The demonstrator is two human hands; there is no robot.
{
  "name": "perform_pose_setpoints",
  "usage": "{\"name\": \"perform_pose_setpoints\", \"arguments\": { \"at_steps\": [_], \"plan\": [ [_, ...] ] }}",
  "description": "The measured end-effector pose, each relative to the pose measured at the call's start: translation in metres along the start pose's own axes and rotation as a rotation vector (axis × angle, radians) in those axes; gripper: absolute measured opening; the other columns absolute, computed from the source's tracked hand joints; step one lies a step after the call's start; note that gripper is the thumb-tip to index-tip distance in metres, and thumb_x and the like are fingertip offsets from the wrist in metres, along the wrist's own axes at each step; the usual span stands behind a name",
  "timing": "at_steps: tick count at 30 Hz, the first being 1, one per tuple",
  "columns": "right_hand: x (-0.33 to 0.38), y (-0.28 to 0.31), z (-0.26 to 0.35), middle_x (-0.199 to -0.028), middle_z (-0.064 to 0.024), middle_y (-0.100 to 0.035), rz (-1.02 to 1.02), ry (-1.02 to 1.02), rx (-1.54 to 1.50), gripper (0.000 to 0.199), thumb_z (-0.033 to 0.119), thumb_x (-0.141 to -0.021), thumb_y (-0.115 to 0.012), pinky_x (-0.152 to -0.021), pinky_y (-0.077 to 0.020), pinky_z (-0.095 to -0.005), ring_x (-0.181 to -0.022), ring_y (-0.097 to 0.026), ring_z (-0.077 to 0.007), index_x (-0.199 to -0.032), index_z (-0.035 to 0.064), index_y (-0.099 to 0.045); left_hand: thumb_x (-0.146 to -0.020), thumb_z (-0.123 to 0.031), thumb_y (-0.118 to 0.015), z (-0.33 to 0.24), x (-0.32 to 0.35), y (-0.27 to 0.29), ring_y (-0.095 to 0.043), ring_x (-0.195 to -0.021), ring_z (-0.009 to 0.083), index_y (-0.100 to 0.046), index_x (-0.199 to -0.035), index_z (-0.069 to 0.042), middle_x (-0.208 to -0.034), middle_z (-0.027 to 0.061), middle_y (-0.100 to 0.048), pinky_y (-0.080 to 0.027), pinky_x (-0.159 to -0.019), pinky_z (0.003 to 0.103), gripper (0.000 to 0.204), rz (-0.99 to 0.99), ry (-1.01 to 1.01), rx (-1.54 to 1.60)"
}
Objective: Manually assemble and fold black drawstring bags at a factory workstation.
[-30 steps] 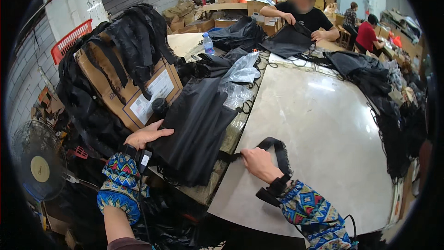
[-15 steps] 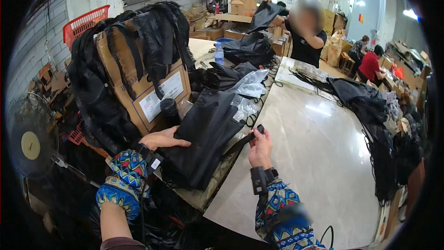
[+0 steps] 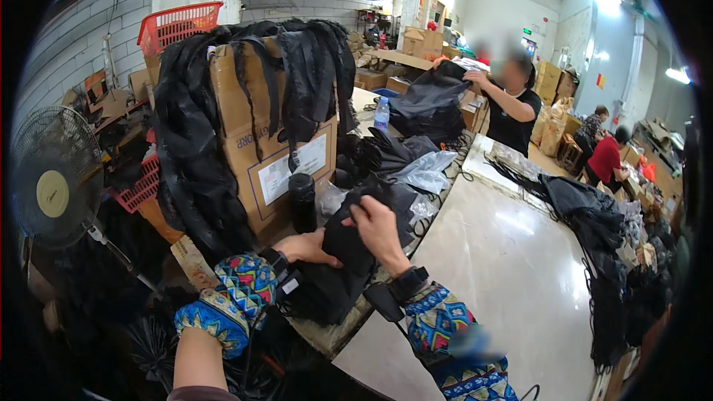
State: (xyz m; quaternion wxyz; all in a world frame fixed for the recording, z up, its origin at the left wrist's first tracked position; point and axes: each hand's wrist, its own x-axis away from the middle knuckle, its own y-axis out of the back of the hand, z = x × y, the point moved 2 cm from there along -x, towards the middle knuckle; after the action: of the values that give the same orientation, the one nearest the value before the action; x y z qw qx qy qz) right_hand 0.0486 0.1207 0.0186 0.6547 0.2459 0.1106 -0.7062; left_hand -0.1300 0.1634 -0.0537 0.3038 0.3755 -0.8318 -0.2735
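Note:
A stack of black fabric pieces (image 3: 327, 289) lies on the near left edge of the table. My left hand (image 3: 308, 247) rests against this stack with thumb and forefinger apart; its other fingers are partly hidden. Just to its right, my right hand (image 3: 380, 232) is closed in a pinch on a black fabric piece (image 3: 349, 241) over the stack. Behind my left hand stands a dark cylinder (image 3: 301, 197), beside a cardboard box (image 3: 260, 148) draped with black fabric strips (image 3: 186, 111).
A pale tabletop (image 3: 490, 267) stretches to the right, with black corded fabric (image 3: 587, 215) along its far edge. Plastic bags (image 3: 427, 167) and a water bottle (image 3: 382, 113) sit beyond the stack. A fan (image 3: 53, 193) stands left. Across the table, a person (image 3: 512, 115) handles black fabric.
My right hand has moved left from the table edge to over the stack, bringing the black piece along. The view has shifted. The person opposite has lowered the fabric.

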Motion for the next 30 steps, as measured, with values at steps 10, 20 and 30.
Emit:
{"name": "perform_pose_setpoints", "arguments": {
  "at_steps": [10,20,30],
  "plan": [
    [0.04,-0.012,-0.089,-0.075,-0.0189,-0.063,-0.028,-0.065,0.279,0.011,0.011,-0.094,-0.053,-0.059,-0.049,-0.0414,-0.066,-0.065,-0.0317,-0.09,0.001,-0.052,-0.086,-0.042,-0.067,-0.017,0.023,-0.051,-0.061,-0.108,0.0324,-0.046,-0.135,0.002,-0.119,0.0221,-0.062,-0.048,-0.091,0.038,0.069,-0.368,0.027,0.078],
    [0.042,-0.005,-0.089,-0.075,-0.0138,-0.066,-0.046,-0.092,0.235,0.011,0.008,-0.095,-0.053,-0.057,-0.0498,-0.0304,-0.061,-0.065,-0.0176,-0.091,-0.0023,-0.053,-0.084,-0.034,-0.07,0.055,0.004,-0.013,-0.065,-0.093,0.0294,-0.067,-0.101,0.004,-0.095,0.0192,-0.068,-0.049,-0.081,0.037,0.042,-0.452,0.188,0.003],
    [0.041,-0.003,-0.083,-0.075,-0.0151,-0.066,-0.037,-0.123,0.192,0.014,0.011,-0.096,-0.052,-0.056,-0.0497,-0.0336,-0.06,-0.066,-0.021,-0.09,-0.0016,-0.052,-0.094,-0.017,-0.06,0.061,-0.014,-0.026,-0.061,-0.093,0.0176,-0.058,-0.117,0.001,-0.106,0.0094,-0.065,-0.049,-0.08,0.031,0.029,-0.484,0.051,0.829]
  ]
}}
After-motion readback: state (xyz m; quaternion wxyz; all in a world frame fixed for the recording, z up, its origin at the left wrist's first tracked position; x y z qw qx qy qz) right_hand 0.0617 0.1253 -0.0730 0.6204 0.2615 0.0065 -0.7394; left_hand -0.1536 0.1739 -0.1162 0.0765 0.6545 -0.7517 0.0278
